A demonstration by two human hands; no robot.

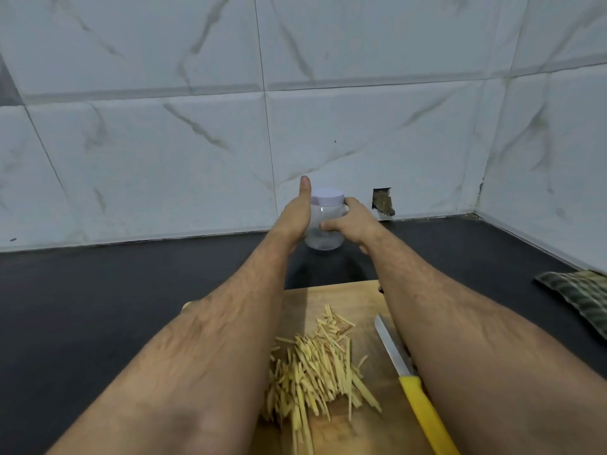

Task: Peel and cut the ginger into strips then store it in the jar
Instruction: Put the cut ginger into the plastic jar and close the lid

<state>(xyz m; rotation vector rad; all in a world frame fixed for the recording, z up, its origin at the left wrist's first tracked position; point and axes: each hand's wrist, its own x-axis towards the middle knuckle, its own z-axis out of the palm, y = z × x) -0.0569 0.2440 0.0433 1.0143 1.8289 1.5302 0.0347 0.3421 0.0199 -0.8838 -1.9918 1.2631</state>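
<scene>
A clear plastic jar (325,236) with a white lid (327,196) stands on the dark counter near the back wall. My left hand (295,218) lies against its left side, thumb pointing up. My right hand (353,221) grips the jar's right side, fingers curled round it just below the lid. A pile of pale yellow ginger strips (315,369) lies on the wooden cutting board (341,297) under my forearms. A knife with a yellow handle (423,412) rests on the board's right side, its blade partly hidden by my right arm.
The dark counter (115,290) runs left and right of the board. A patterned cloth (581,297) lies at the right edge. Tiled walls meet in the far right corner, with a broken hole (382,201) in the tile behind the jar.
</scene>
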